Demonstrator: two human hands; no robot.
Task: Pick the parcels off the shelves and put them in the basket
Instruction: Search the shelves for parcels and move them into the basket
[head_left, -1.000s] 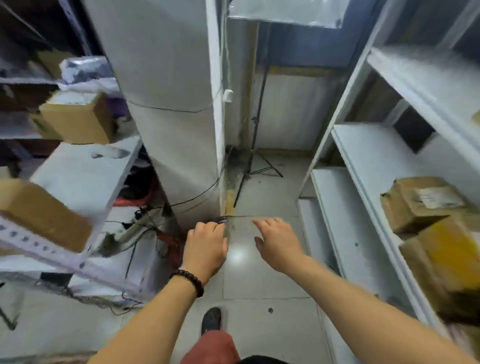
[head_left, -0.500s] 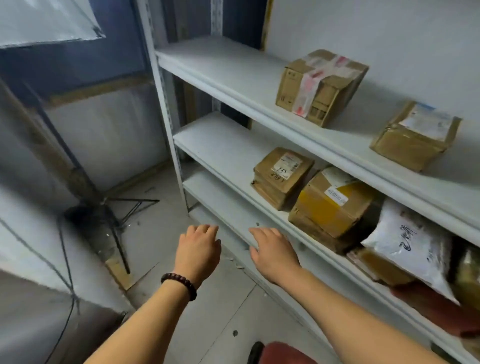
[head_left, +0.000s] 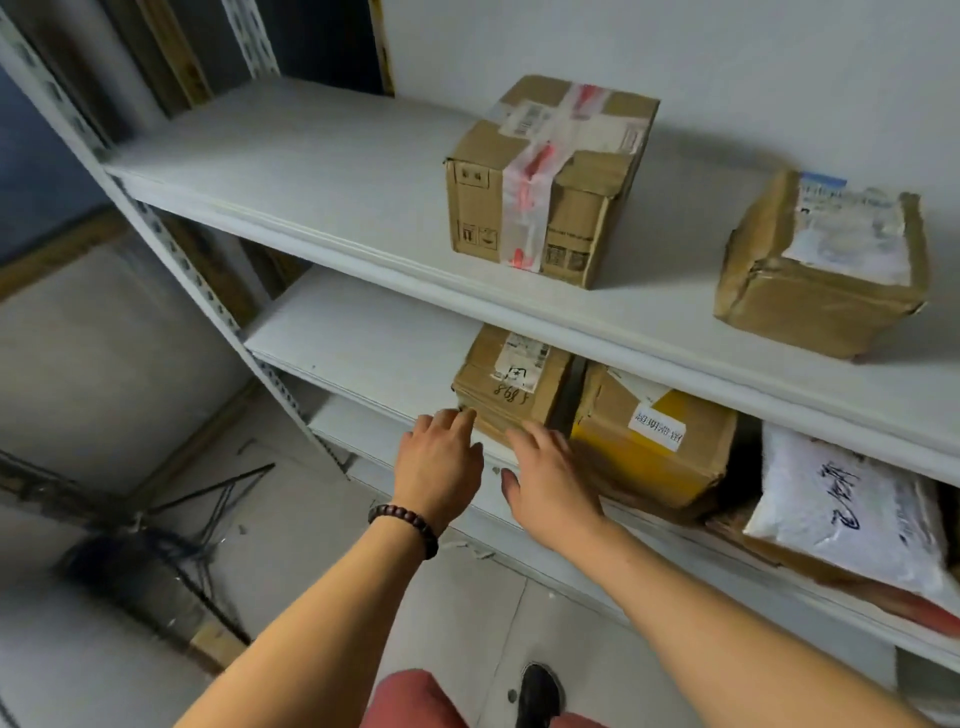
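Pick-up step here: box (head_left: 511, 387) sits at the front of the middle shelf (head_left: 363, 338); left hand (head_left: 439, 467) and right hand (head_left: 550, 483), both open and empty, hover at that shelf's front edge, so next, clamp the box's sides, slide it out

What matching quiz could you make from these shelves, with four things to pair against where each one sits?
Things:
1. red-taped box
2. yellow-taped box
3. white bag
4. bead bracelet

Places:
A. worn on the left arm
B. upper shelf
C. middle shelf, far right
D. middle shelf, just right of the small brown box

Pairs: 1-B, 2-D, 3-C, 4-A
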